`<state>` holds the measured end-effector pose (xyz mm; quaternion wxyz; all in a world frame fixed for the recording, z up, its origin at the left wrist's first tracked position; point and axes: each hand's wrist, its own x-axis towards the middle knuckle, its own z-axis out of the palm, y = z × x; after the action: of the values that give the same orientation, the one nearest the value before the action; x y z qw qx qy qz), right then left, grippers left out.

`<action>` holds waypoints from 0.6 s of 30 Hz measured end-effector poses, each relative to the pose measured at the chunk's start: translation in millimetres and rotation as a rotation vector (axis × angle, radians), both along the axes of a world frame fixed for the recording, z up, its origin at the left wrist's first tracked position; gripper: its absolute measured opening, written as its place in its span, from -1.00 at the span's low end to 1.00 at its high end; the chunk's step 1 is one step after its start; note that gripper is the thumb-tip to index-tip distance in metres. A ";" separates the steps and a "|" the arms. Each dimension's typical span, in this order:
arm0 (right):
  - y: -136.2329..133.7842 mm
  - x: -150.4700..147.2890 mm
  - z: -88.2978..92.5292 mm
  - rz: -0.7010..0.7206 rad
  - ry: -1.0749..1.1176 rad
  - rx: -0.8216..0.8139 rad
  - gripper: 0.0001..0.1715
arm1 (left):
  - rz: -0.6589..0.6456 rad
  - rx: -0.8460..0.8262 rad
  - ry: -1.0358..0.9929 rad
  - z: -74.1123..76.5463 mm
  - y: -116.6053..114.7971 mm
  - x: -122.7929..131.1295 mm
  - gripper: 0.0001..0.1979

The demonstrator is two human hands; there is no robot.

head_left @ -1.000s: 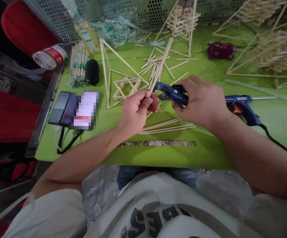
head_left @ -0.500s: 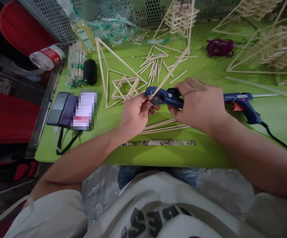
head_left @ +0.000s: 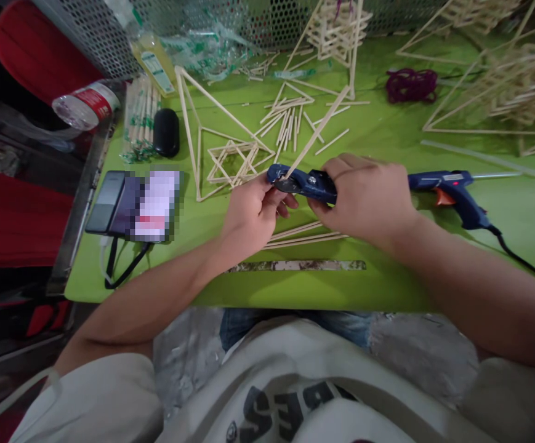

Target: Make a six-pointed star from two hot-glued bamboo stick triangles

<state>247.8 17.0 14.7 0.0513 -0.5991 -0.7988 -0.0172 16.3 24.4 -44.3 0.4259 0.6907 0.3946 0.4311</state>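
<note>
My right hand [head_left: 369,200] is wrapped round the handles of blue pruning shears [head_left: 312,181]. Their jaws point left, towards my left hand [head_left: 253,212], whose fingers are pinched at the lower end of some thin wooden sticks [head_left: 317,133]. These sticks slant up and away to the right, and their lower end lies in the jaws. My fingertips partly hide that end. Beyond the sticks, short cut pieces [head_left: 289,129] lie scattered on the green table [head_left: 295,295]. Several long sticks [head_left: 311,239] rest under and between my hands.
A hot glue gun [head_left: 452,187] with a cord lies at right. Stick frames [head_left: 197,132] stand left and at the back, near purple string [head_left: 410,85]. At left are a phone [head_left: 159,206], a black case [head_left: 166,132] and bottles [head_left: 154,61]. A flat strip [head_left: 295,266] lies in front.
My right hand and the shears have shifted slightly left, and the handles look closer together. The sticks have moved a little with them. My left hand stays almost in place.
</note>
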 end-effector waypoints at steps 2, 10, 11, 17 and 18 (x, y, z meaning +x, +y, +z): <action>-0.1 -0.1 1.8 -0.001 0.008 -0.021 -0.55 | 0.003 -0.031 0.005 5.1 -1.7 0.7 -0.79; 0.8 0.3 3.3 -0.009 0.040 -0.055 -0.59 | -0.002 -0.135 -0.034 23.0 -7.1 3.4 -0.76; 0.9 0.2 3.5 -0.013 0.043 -0.060 -0.60 | -0.002 -0.143 -0.037 24.3 -7.4 3.5 -0.76; 1.3 -1.2 5.5 -0.022 0.031 -0.090 -0.61 | 0.008 -0.158 -0.059 27.9 -8.4 4.5 -0.76; 1.3 -1.5 5.7 -0.024 0.029 -0.094 -0.62 | 0.013 -0.163 -0.055 27.8 -8.5 4.5 -0.76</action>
<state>246.3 18.3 20.4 0.0345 -0.6104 -0.7908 0.0283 20.8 15.9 -16.4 0.4886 0.6392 0.4207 0.4191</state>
